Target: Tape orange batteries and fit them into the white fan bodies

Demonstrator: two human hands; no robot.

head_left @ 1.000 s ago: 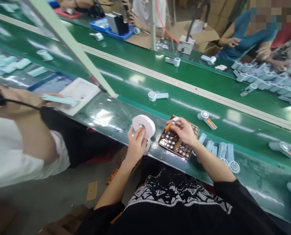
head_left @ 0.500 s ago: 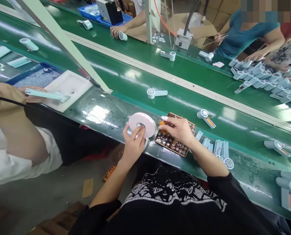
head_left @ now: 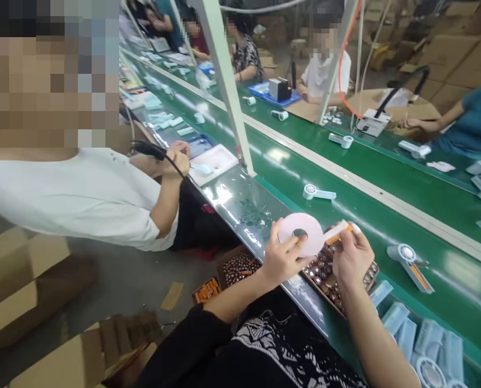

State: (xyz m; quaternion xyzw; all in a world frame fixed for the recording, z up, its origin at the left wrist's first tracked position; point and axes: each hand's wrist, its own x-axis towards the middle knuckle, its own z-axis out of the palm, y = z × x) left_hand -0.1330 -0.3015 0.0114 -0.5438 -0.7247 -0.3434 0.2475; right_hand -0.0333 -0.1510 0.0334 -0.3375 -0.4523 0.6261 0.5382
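My left hand [head_left: 283,256] grips a roll of pale pink-white tape [head_left: 310,231], with fingers at its centre hole. To its right, my right hand [head_left: 351,253] pinches an orange battery [head_left: 337,235]. A pale strip, apparently tape, lies along the battery and reaches toward the roll. Beneath my right hand sits a cardboard box of batteries [head_left: 323,272], standing on end and partly covered by the hand. Several light-blue fan housings [head_left: 430,339] lie on the bench by my right forearm.
A green conveyor belt [head_left: 289,167] carries spaced-out handheld fans, one [head_left: 410,264] with orange inside. A slanted metal post [head_left: 228,91] rises at the bench edge. On my left a co-worker in a white shirt [head_left: 74,205] sits close. Boxes of batteries [head_left: 206,291] stand below the bench.
My view has swung left. My right hand has lifted an orange battery from the box and brought it beside the tape roll, a pale strip now along it. My left hand still holds the roll.
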